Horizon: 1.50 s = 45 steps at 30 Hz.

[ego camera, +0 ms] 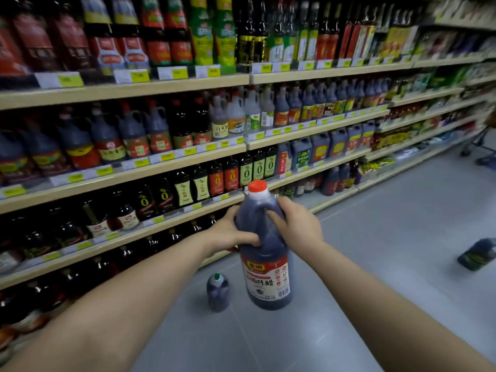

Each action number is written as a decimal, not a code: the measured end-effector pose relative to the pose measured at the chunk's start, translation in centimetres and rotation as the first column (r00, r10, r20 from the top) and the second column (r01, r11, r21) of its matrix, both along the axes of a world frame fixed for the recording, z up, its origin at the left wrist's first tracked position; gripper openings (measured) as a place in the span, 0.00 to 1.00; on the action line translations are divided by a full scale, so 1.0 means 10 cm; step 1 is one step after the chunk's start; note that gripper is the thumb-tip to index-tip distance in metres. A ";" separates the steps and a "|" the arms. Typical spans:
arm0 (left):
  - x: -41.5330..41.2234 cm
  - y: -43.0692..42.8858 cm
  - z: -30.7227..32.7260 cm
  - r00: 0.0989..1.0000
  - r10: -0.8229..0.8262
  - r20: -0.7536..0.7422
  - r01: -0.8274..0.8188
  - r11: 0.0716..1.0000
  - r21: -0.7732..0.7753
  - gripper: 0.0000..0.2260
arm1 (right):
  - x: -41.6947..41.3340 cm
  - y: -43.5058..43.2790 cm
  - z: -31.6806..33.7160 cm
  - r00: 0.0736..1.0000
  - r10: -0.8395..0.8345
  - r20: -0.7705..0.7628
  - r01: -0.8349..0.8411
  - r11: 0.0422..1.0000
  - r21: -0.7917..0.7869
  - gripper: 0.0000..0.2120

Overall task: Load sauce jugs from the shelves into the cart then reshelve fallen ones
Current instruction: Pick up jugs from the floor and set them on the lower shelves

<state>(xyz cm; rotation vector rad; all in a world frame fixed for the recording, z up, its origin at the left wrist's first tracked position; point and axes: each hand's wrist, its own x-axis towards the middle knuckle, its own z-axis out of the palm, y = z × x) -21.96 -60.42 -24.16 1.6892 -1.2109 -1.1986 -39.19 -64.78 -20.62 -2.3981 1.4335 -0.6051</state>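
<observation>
I hold a large dark vinegar jug (264, 253) with a red cap and a red label upright in the air in front of the shelves. My left hand (230, 232) grips its left shoulder, fingers curled round the body. My right hand (295, 224) grips the handle near the neck. A smaller dark jug with a green-and-white cap (217, 291) stands on the grey floor below. Another dark jug with a green label (477, 253) lies tipped over on the floor at the right edge.
Long shelves (161, 167) packed with sauce bottles and jugs run along the left and recede to the right. Grey tiled floor (362, 237) spreads to the right. Part of a wheeled cart (480, 146) shows at the far right.
</observation>
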 end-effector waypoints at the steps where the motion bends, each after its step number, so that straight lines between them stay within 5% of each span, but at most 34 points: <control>1: -0.09 -0.16 -0.03 1.000 -0.002 -0.019 0.002 1.000 0.015 0.42 | -0.09 -0.14 -0.02 1.000 -0.011 -0.024 0.011 1.000 -0.010 0.11; 17: -0.69 -2.91 -0.34 0.967 -0.217 0.130 0.209 0.975 0.076 0.48 | -0.77 -2.65 -0.37 0.975 -0.118 -0.188 0.150 0.975 0.166 0.14; 26: -1.21 -4.49 -0.42 0.946 -0.246 0.211 0.229 0.968 0.102 0.43 | -1.22 -4.21 -0.55 0.959 -0.280 0.049 0.244 0.900 0.361 0.09; 45: -2.27 -7.09 -0.81 0.986 0.014 0.165 -0.044 0.983 0.176 0.50 | -2.15 -7.27 -0.80 0.998 0.054 -0.023 -0.041 0.923 0.383 0.07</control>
